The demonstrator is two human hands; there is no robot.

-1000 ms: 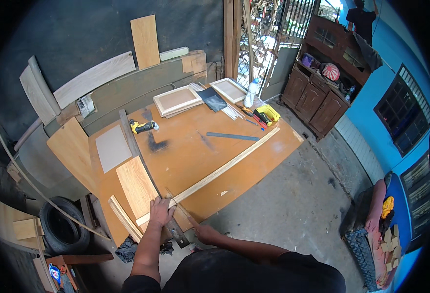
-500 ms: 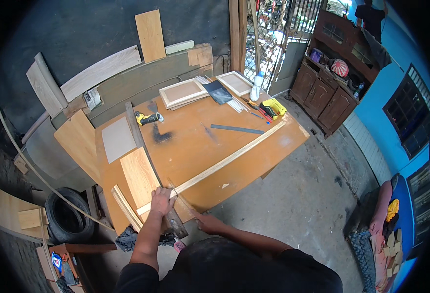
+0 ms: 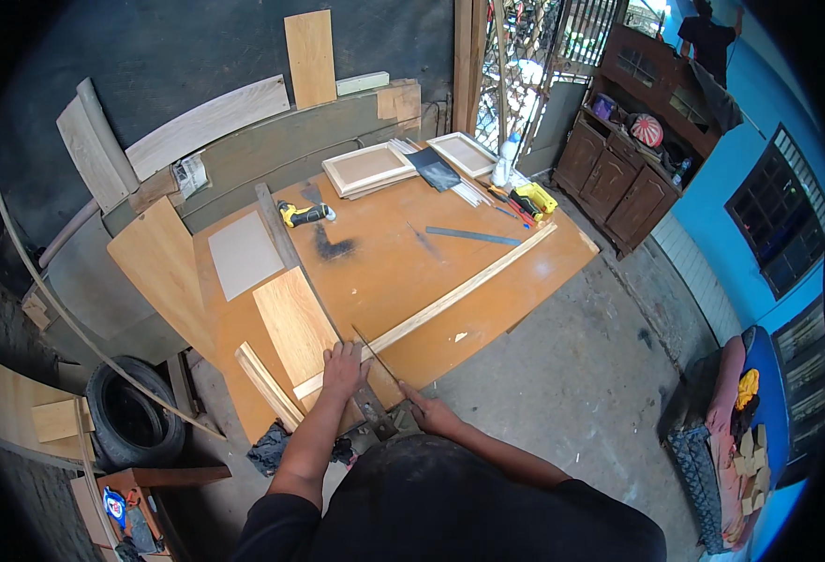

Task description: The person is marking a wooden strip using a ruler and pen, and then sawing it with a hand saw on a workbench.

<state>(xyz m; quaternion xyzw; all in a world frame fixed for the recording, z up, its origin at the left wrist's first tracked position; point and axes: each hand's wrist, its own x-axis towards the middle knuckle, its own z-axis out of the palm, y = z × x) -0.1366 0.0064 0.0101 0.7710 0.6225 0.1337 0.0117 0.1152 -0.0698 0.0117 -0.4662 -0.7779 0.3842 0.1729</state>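
A long pale wooden strip (image 3: 459, 290) lies diagonally across the brown worktable (image 3: 384, 272). My left hand (image 3: 343, 373) presses and grips its near end, over a dark wooden beam (image 3: 279, 229). Just right of that hand, a thin-bladed handsaw (image 3: 375, 353) crosses the strip, its blade seen nearly edge-on. My right hand (image 3: 434, 413) is closed around its near end at the table's front edge; the handle is mostly hidden by the fingers. A light wood panel (image 3: 292, 314) lies beside my left hand, with shorter wooden strips (image 3: 270, 386) to its left.
Farther back on the table are a yellow-black cordless drill (image 3: 305, 214), a flat metal bar (image 3: 473, 236), framed panels (image 3: 370, 170), a white bottle (image 3: 504, 161) and a yellow power tool (image 3: 534, 199). A tyre (image 3: 136, 412) lies left. Another person (image 3: 709, 39) stands behind a brown cabinet (image 3: 609, 178).
The view has shifted, so the table appears farther right. The saw has slid along its length across the strip, with my right hand; my left hand stays on the strip.
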